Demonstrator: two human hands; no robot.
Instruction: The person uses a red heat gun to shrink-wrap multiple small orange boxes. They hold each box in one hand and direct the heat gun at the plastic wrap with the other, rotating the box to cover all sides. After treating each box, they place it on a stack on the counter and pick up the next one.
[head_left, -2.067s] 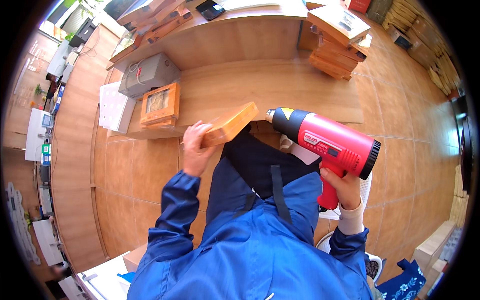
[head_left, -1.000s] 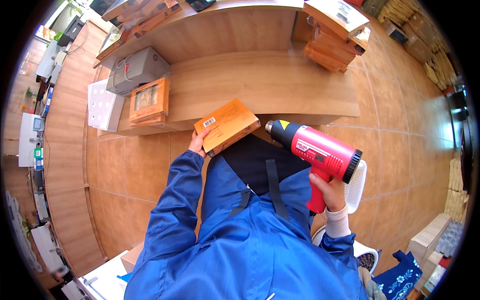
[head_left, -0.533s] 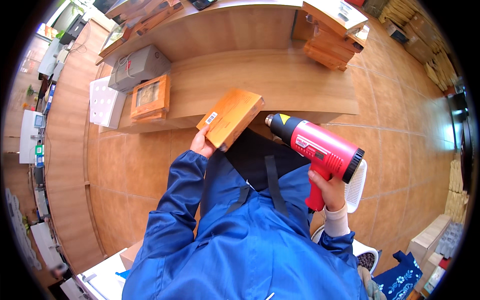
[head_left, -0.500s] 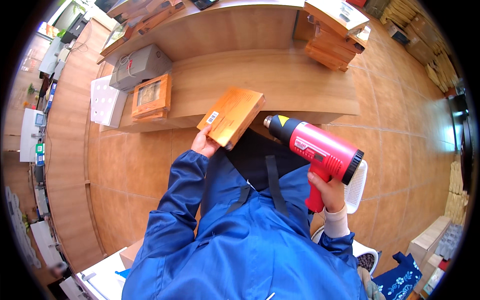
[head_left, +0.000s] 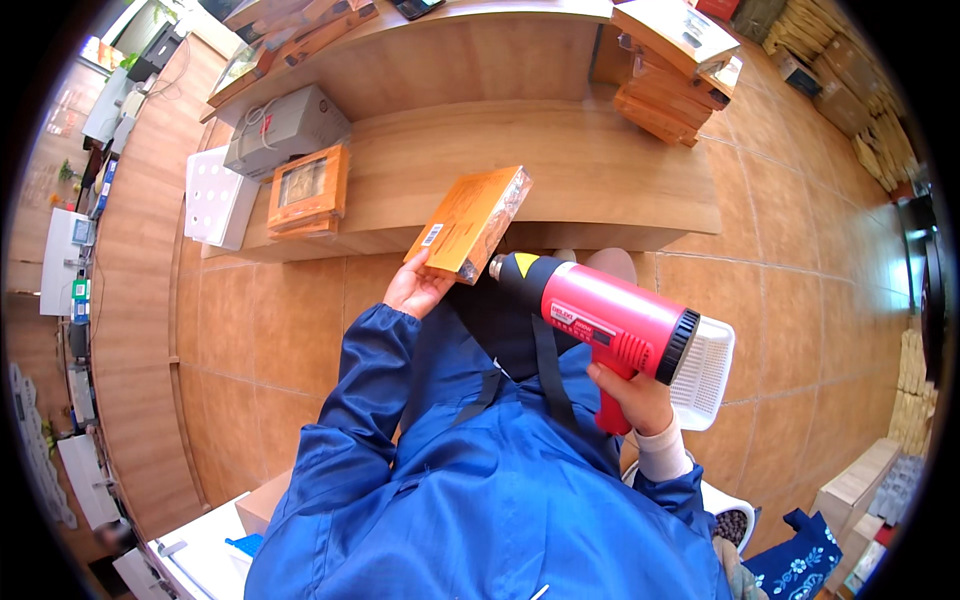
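My left hand (head_left: 418, 287) grips an orange box (head_left: 466, 222) by its near left corner. The box is tilted, so its broad face with a white label and its shiny, film-like right side both show. In my right hand (head_left: 640, 398) is a red heat gun (head_left: 612, 312), held by the handle with my fingers wrapped round it. Its metal nozzle points left, close to the lower right side of the box but apart from it. Whether the gun is running cannot be told.
Ahead stands a wooden bench (head_left: 520, 150) bearing a grey box (head_left: 290, 130), framed orange boxes (head_left: 308, 190) and a stack of orange boxes (head_left: 665, 105). A white perforated box (head_left: 217, 198) stands at its left end. A white plastic basket (head_left: 705, 375) is beyond my right hand.
The heat gun has moved left, bringing its nozzle nearer the box. My left hand has tilted the box so that its right side shows more.
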